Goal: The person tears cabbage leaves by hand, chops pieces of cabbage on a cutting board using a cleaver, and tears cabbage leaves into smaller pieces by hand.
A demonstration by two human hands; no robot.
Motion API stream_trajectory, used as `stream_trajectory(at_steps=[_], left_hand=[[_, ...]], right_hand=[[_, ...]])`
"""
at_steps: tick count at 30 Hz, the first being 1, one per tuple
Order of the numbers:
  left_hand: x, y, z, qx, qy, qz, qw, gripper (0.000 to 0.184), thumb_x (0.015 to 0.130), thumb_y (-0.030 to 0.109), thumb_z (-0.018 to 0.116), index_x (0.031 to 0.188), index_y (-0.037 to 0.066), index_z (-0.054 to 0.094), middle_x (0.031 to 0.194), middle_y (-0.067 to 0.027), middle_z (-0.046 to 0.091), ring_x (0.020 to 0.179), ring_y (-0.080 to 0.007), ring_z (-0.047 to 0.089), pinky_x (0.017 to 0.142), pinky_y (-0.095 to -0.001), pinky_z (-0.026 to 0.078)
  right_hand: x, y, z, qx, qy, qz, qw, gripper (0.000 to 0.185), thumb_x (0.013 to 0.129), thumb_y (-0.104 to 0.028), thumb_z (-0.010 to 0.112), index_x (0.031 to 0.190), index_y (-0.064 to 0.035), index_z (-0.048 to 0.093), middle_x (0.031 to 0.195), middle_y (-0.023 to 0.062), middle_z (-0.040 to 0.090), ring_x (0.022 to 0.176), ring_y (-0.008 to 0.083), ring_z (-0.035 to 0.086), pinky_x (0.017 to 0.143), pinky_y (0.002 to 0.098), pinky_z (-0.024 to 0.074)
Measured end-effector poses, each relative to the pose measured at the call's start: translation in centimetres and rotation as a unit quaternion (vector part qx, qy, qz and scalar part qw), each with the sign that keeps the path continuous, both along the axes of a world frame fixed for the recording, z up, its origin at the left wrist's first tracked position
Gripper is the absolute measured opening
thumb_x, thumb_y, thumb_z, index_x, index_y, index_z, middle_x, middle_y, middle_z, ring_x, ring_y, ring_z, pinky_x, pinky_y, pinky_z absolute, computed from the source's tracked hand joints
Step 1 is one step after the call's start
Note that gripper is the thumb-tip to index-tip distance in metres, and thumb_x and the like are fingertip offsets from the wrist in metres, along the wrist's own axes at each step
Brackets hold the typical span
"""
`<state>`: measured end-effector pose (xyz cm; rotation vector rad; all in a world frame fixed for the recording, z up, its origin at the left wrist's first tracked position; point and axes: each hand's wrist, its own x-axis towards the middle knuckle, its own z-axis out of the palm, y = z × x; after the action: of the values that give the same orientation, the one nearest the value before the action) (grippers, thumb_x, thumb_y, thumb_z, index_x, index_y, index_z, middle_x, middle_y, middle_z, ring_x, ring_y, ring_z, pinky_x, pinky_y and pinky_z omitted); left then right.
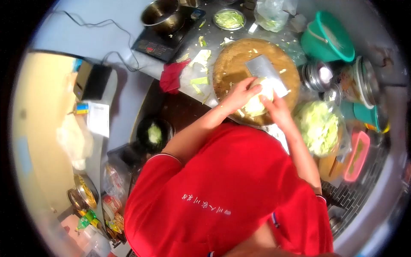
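Observation:
A pale cabbage piece (257, 106) is held over the near part of a round wooden chopping board (231, 58). My left hand (242, 93) grips it from the left, thumb laid across its top. My right hand (276, 109) closes on its right side, fingers partly hidden. Just beyond both hands, a cleaver (260, 68) lies flat on the board with its broad blade showing; I cannot make out its handle clearly. Small cabbage scraps are scattered on the board.
Right of the board stand a bag of cut cabbage (319, 128), stacked metal bowls (314, 76) and a green bucket (327, 40). Leaf scraps and a red cloth (173, 76) lie to the left. Behind are an induction cooker (156, 47) with a metal pot (162, 17) and a plate of shreds (230, 19).

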<state>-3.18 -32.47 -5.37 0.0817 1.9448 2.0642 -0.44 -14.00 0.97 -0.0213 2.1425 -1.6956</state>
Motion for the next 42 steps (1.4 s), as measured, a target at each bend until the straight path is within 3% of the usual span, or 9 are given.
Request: stream_trajectory(at_steps=[6,13,21,30,33,36,37,39,42], left_hand=[[0.0,-1.7,3.6,-0.014,0.009,-0.098,0.995,0.064,0.097,0.023,0.067,0.150,-0.005,0.045,0.128,-0.0127,0.065,0.114,-0.0178,0.062,0.099,-0.0327,0.051],[-0.5,-2.2,4.2,0.147,-0.045,-0.060,0.986,0.060,0.086,0.005,0.057,0.145,-0.003,0.048,0.131,-0.0098,0.061,0.120,-0.0171,0.059,0.103,-0.0317,0.048],[0.1,-2.6,2.9,0.257,-0.084,-0.050,0.961,0.063,0.092,0.007,0.056,0.152,-0.002,0.042,0.140,-0.0117,0.057,0.130,-0.0203,0.054,0.111,-0.0350,0.043],[0.5,-1.4,2.9,0.191,-0.039,-0.023,0.981,0.064,0.096,0.010,0.065,0.153,-0.002,0.040,0.133,-0.0087,0.060,0.121,-0.0169,0.058,0.104,-0.0325,0.048],[0.6,-0.9,2.3,0.152,-0.066,0.005,0.986,0.064,0.094,0.010,0.059,0.153,-0.002,0.040,0.132,-0.0116,0.062,0.117,-0.0200,0.063,0.101,-0.0346,0.052],[0.4,-1.6,2.6,0.282,-0.157,0.077,0.943,0.062,0.090,0.009,0.053,0.150,-0.002,0.043,0.130,-0.0167,0.064,0.115,-0.0260,0.066,0.097,-0.0398,0.056],[0.3,-2.3,2.7,0.321,-0.180,0.070,0.927,0.062,0.088,0.010,0.052,0.149,-0.002,0.044,0.130,-0.0181,0.064,0.116,-0.0278,0.066,0.097,-0.0412,0.057],[0.3,-3.8,3.0,0.399,-0.223,0.059,0.888,0.061,0.086,0.010,0.049,0.145,-0.002,0.046,0.130,-0.0209,0.064,0.116,-0.0313,0.067,0.095,-0.0441,0.059],[-1.7,-5.4,0.6,0.241,-0.109,0.131,0.955,0.058,0.085,0.006,0.054,0.142,0.000,0.049,0.122,-0.0191,0.066,0.113,-0.0307,0.067,0.095,-0.0428,0.057]], right_hand=[[0.0,-0.5,3.1,0.080,0.082,0.048,0.992,0.050,0.099,-0.030,0.071,0.134,0.0040,0.056,0.121,0.0199,0.070,0.112,0.0235,0.066,0.098,0.0384,0.0504],[-0.9,-1.8,4.2,0.192,0.135,0.088,0.968,0.049,0.100,-0.040,0.065,0.133,-0.0036,0.061,0.120,0.0247,0.069,0.113,0.0443,0.066,0.095,0.0458,0.0510],[-0.6,-1.7,2.0,0.169,0.133,0.012,0.977,0.046,0.104,-0.037,0.060,0.132,-0.0011,0.059,0.110,0.0296,0.070,0.106,0.0475,0.067,0.091,0.0496,0.0522],[0.0,-2.2,1.5,0.216,0.202,0.008,0.955,0.043,0.102,-0.031,0.064,0.130,0.0003,0.057,0.099,0.0304,0.070,0.093,0.0483,0.069,0.080,0.0501,0.0546],[0.0,-2.0,1.2,0.177,0.192,-0.006,0.965,0.042,0.102,-0.029,0.063,0.131,0.0008,0.058,0.097,0.0308,0.070,0.092,0.0473,0.070,0.079,0.0489,0.0549],[-0.7,-1.0,0.0,0.222,0.124,-0.082,0.964,0.040,0.104,-0.026,0.060,0.132,0.0018,0.059,0.103,0.0249,0.074,0.092,0.0383,0.073,0.081,0.0443,0.0558],[-1.3,-0.9,0.9,0.094,0.043,-0.154,0.983,0.037,0.106,-0.021,0.056,0.134,0.0027,0.059,0.111,0.0161,0.075,0.099,0.0253,0.071,0.087,0.0380,0.0553],[-1.6,-0.7,3.8,0.104,-0.009,-0.198,0.975,0.036,0.106,-0.018,0.054,0.135,0.0034,0.058,0.120,0.0116,0.071,0.106,0.0180,0.066,0.093,0.0333,0.0529],[-1.8,1.7,1.0,-0.010,0.048,-0.189,0.981,0.037,0.104,-0.017,0.058,0.135,0.0031,0.056,0.125,0.0140,0.067,0.108,0.0177,0.065,0.092,0.0330,0.0530]])
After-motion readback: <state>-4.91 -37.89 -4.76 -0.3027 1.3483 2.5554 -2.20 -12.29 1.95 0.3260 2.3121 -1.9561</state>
